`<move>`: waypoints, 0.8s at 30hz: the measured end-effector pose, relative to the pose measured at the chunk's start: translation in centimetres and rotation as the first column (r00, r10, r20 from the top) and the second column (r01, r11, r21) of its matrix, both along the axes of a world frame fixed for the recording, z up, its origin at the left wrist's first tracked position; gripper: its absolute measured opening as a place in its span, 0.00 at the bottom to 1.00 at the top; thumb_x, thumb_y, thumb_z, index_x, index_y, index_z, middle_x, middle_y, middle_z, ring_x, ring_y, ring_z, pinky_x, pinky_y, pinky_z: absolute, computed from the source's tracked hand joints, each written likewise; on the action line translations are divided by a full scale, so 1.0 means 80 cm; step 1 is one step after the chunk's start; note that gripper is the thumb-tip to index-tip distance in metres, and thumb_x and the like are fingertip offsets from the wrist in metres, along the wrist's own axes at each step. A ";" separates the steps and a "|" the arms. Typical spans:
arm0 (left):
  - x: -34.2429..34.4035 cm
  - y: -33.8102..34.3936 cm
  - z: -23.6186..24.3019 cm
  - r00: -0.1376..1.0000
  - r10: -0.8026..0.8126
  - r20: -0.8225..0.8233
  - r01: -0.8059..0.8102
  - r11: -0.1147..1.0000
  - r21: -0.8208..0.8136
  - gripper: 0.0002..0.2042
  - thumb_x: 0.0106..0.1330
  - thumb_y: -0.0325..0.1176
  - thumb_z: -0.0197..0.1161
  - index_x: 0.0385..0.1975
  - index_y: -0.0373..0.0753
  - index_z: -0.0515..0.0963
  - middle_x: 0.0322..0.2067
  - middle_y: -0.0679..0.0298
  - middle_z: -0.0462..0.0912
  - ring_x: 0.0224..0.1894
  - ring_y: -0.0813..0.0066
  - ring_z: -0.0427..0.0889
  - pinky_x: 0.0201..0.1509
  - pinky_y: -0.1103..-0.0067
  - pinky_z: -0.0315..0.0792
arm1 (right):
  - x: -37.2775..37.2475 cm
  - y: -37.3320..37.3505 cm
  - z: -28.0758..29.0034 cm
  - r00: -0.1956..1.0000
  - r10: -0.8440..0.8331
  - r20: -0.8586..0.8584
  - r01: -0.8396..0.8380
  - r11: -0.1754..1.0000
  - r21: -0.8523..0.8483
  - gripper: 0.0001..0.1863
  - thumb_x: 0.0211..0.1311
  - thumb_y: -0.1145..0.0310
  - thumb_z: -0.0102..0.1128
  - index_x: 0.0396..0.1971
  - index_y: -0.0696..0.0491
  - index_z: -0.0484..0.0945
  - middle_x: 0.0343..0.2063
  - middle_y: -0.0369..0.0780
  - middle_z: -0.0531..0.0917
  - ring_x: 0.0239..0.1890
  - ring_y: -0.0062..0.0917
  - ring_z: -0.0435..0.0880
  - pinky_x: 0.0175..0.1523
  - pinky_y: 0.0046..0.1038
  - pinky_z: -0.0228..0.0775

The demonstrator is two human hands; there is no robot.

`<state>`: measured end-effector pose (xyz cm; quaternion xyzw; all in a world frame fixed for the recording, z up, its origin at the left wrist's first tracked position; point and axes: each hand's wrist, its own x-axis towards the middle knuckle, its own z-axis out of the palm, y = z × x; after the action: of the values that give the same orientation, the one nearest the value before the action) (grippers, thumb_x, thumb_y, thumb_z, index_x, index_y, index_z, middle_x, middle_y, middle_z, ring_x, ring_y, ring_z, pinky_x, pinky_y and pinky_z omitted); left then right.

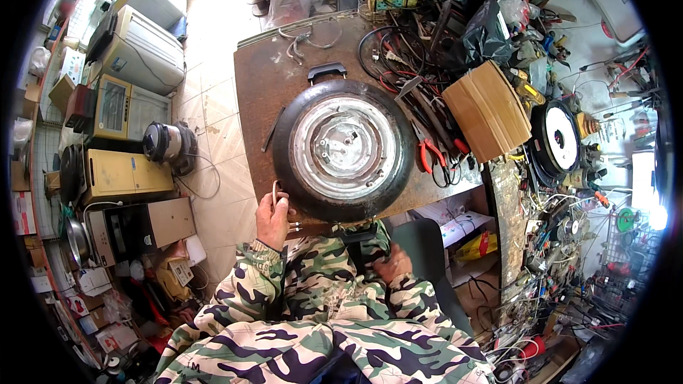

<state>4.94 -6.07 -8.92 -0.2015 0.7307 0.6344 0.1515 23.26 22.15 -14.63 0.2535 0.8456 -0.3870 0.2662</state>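
An upturned round electric pan (281, 144) lies on the workbench, black around a silvery metal underside (345, 146). A black handle (327, 70) stands at its far side, and another (359, 233) shows at the near edge. My left hand (272, 223) is closed around a thin curved metal piece (275, 190) beside the pan's near left rim. Its lower end is partly hidden by my fingers. My right hand (393, 264) hangs below the bench's front edge, near my lap. Motion blurs its fingers, so I cannot make out a hold.
Red-handled pliers (430, 153) and other tools lie right of the pan, beside a cardboard box (486, 112). Tangled cables (395, 53) crowd the far right corner of the workbench (260, 71). Ovens and other appliances (131, 173) line the left; a dark chair (420, 249) stands at my right.
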 end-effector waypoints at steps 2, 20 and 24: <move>-0.004 0.001 0.011 0.997 0.003 0.073 -0.006 0.999 0.041 0.08 0.78 0.32 0.58 0.48 0.36 0.79 0.31 0.66 0.79 0.28 0.80 0.80 0.28 0.80 0.73 | -0.009 0.018 -0.027 0.956 -0.247 -0.160 0.200 0.945 -0.260 0.41 0.53 0.57 0.81 0.63 0.64 0.76 0.47 0.55 0.89 0.49 0.40 0.91 0.56 0.38 0.82; 0.010 0.000 0.208 0.838 -0.489 -0.242 0.507 0.535 0.676 0.24 0.85 0.45 0.50 0.42 0.25 0.81 0.39 0.49 0.84 0.19 0.84 0.67 0.24 0.84 0.60 | -0.131 0.024 0.177 0.978 -0.191 -0.078 -0.031 0.239 -0.970 0.34 0.75 0.67 0.62 0.76 0.59 0.63 0.65 0.48 0.78 0.62 0.30 0.81 0.70 0.36 0.73; 0.006 0.030 0.190 0.884 -0.418 -0.209 0.431 0.561 0.706 0.26 0.85 0.48 0.50 0.42 0.26 0.81 0.38 0.50 0.82 0.18 0.83 0.66 0.22 0.83 0.58 | -0.150 0.036 0.205 0.998 0.028 -0.048 -0.045 -0.121 -0.992 0.34 0.82 0.54 0.49 0.75 0.64 0.62 0.63 0.51 0.79 0.60 0.34 0.83 0.69 0.39 0.73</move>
<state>5.40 -3.68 6.24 0.0640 0.4401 0.8197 0.3610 11.25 25.04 1.76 -0.0565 0.2794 -0.8834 0.3720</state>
